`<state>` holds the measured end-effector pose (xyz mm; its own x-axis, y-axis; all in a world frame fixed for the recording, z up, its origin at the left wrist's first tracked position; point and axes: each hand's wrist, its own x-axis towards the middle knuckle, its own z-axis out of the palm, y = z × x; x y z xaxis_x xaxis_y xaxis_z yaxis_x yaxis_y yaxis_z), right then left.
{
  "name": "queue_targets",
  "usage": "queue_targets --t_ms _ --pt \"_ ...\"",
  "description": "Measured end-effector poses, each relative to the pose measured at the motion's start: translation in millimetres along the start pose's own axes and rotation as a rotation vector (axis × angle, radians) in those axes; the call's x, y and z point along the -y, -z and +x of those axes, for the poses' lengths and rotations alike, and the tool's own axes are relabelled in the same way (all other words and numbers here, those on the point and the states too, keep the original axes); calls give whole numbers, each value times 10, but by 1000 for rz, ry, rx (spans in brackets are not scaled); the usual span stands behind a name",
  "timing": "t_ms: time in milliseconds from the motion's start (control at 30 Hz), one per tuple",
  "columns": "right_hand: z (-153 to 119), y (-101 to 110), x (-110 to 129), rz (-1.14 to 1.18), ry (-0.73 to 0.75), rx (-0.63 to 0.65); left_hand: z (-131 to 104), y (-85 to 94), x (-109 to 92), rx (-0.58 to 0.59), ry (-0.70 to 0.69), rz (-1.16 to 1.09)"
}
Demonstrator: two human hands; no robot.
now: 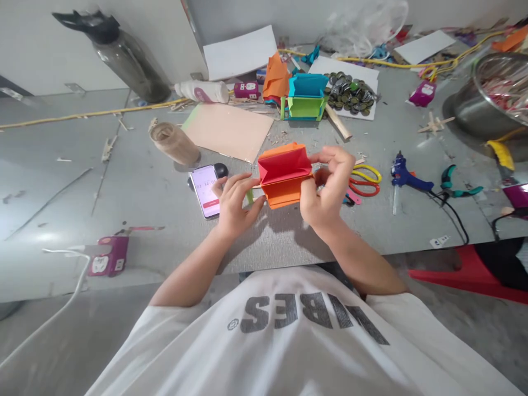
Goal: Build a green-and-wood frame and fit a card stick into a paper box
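While the right grip (328, 192) pinches the right end of a red-and-orange paper box (285, 176) between thumb and bent fingers, I see the left grip (235, 208) slightly parted, fingertips at the box's left end; whether they press, I cannot tell. Box sits between both hands, over the tabletop (136, 181). Phone (201, 187) just beside the left fingers. Scissors (371, 182) partly hidden behind the right; glue gun (412, 180) farther right. Blue-and-green paper piece (306, 99) beyond.
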<state>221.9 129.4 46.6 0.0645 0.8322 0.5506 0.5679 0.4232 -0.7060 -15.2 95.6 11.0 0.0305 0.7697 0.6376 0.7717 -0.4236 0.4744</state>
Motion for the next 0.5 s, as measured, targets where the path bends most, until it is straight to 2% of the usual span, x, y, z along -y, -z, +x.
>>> queue_targets --t_ms 133,333,500 --pt "-164 -61 -26 44 44 23 39 6 10 -87 -21 4" --pt "-359 17 -141 187 136 106 59 19 70 -42 101 89" --pt "-272 186 -244 72 152 216 79 -27 158 -78 153 54"
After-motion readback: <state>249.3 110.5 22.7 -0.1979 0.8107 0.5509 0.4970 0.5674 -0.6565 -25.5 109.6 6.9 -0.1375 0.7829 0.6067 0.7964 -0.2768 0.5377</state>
